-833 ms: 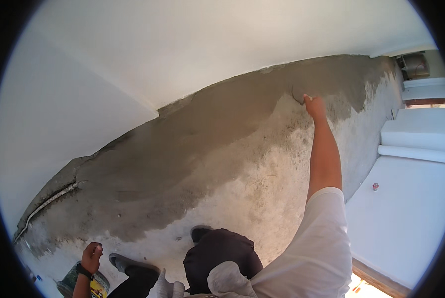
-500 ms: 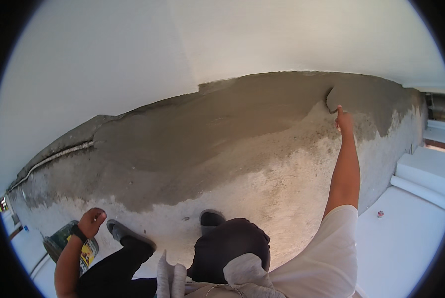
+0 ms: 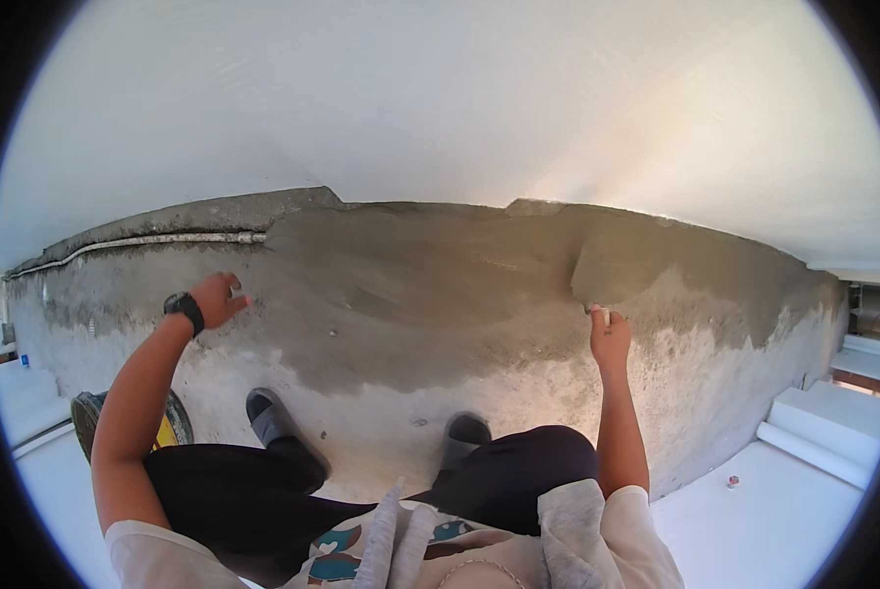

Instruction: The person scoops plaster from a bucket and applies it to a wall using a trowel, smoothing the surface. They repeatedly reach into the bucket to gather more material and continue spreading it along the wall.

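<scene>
My right hand (image 3: 611,339) is closed round the handle of a trowel (image 3: 590,306). The trowel sits against wet grey mortar (image 3: 410,260), its blade hard to tell from the mortar in colour. A smooth, lighter patch lies just above and right of this hand. My left hand (image 3: 218,299) hangs over the bare, rough surface to the left, fingers apart and partly bent, holding nothing. A black watch (image 3: 185,312) circles that wrist.
A pale wall (image 3: 440,98) borders the mortar's far side. A thin pipe (image 3: 155,240) runs along the far left edge. By my left elbow stands a bucket (image 3: 177,422), partly hidden by the arm. White steps (image 3: 823,427) lie at the right. My sandalled feet are below.
My right hand has drawn the trowel left and nearer to me. My left hand has risen from beside the bucket and reached forward, its fingers opening. The view has shifted too.
</scene>
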Demonstrator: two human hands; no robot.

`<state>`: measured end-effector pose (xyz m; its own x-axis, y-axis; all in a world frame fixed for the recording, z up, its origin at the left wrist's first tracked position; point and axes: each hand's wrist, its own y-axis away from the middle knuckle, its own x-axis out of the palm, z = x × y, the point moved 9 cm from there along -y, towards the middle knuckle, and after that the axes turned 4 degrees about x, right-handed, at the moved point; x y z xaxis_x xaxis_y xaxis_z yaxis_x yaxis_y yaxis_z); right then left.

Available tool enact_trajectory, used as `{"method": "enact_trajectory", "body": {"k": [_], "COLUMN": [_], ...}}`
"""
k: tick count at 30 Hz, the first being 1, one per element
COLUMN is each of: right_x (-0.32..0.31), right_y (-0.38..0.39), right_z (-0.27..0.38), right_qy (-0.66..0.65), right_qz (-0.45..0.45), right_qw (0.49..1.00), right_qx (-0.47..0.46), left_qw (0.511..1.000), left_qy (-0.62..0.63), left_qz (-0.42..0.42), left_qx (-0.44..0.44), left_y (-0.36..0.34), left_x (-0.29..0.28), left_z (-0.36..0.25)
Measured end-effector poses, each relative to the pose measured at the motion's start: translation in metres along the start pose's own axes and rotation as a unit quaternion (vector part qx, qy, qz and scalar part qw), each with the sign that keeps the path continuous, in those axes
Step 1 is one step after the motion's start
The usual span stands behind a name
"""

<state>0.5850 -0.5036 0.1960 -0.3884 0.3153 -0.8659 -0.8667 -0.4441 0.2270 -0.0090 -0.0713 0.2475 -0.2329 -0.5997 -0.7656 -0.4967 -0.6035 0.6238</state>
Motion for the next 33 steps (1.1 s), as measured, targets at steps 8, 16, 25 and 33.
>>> {"method": "enact_trajectory", "body": {"k": [8,16,25,33], "right_x": [0.009,0.056,0.122,0.16], "right_y": [0.013,0.025,-0.004,0.051], "right_z": [0.128,0.22,0.211,0.24], "right_qy": [0.277,0.297,0.252,0.204], "right_qz": [0.155,0.132,0.048,0.086], "right_qw": [0.942,0.925,0.948,0.964], "right_qx": [-0.106,-0.198,-0.189,-0.145], "left_qw": [0.985,0.994,0.934,0.92], "left_qy": [-0.126,0.004,0.148,0.159], "left_qz": [0.037,-0.109,-0.327,-0.348], "left_qx": [-0.109,0.011,0.009,0.079], "left_y": [-0.086,-0.077,-0.039,-0.01], "left_x": [-0.075,-0.023,0.023,0.053], "left_z": [0.146,0.139,0.158,0.099]}}
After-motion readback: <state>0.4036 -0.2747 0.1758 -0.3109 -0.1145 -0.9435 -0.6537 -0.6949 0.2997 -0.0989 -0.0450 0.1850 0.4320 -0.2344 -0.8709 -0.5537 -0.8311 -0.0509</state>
